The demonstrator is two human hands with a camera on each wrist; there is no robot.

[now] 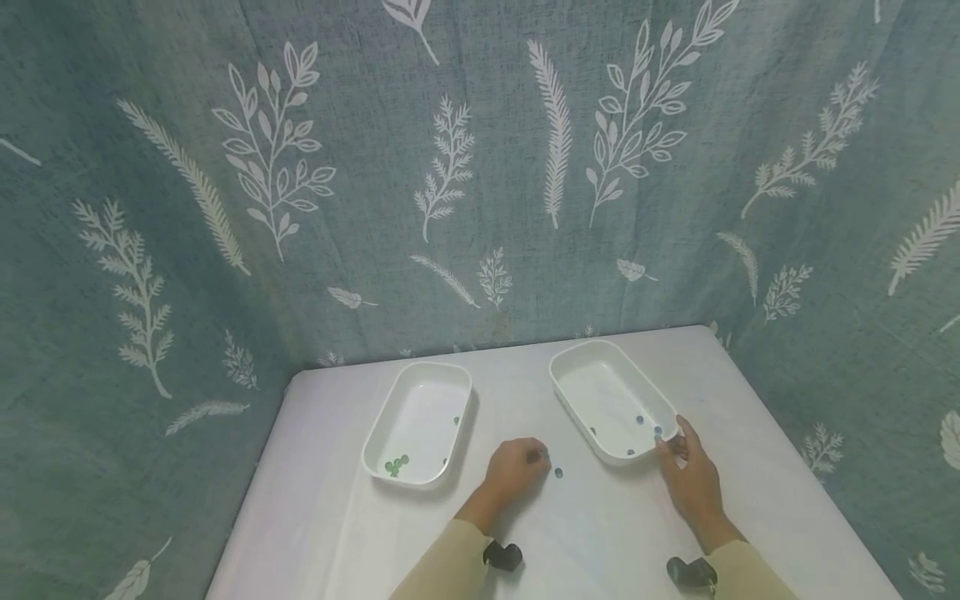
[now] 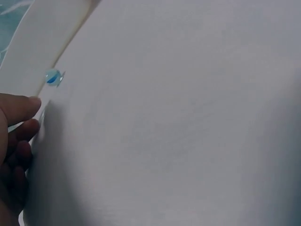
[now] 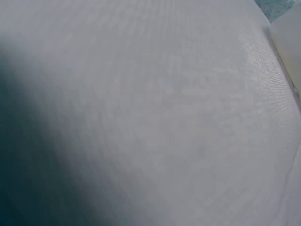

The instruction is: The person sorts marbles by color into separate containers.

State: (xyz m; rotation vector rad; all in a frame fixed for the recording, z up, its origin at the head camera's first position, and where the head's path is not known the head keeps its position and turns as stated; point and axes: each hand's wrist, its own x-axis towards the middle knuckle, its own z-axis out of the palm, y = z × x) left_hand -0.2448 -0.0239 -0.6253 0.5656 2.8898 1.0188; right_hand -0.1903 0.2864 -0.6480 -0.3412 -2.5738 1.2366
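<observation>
In the head view my left hand (image 1: 517, 467) is low over the white tablecloth, its thumb and index finger pinching a small bluish marble (image 1: 545, 455). Just beside the fingertips lies another marble (image 1: 558, 472); the left wrist view shows a clear marble with a blue swirl (image 2: 53, 77) on the cloth. My right hand (image 1: 692, 483) grips the near right corner of the right white tray (image 1: 577, 410), thumb by the rim. Close to that thumb is a blue marble (image 1: 657, 430). The right wrist view shows no hand, only blurred cloth.
Another white tray (image 1: 375, 417) stands to the left, with several green marbles (image 1: 395, 465) mostly in its near corner. Within the right tray are blue marbles (image 1: 640, 420) and a greenish one (image 1: 593, 431). A leaf-patterned curtain (image 1: 495, 167) surrounds the table.
</observation>
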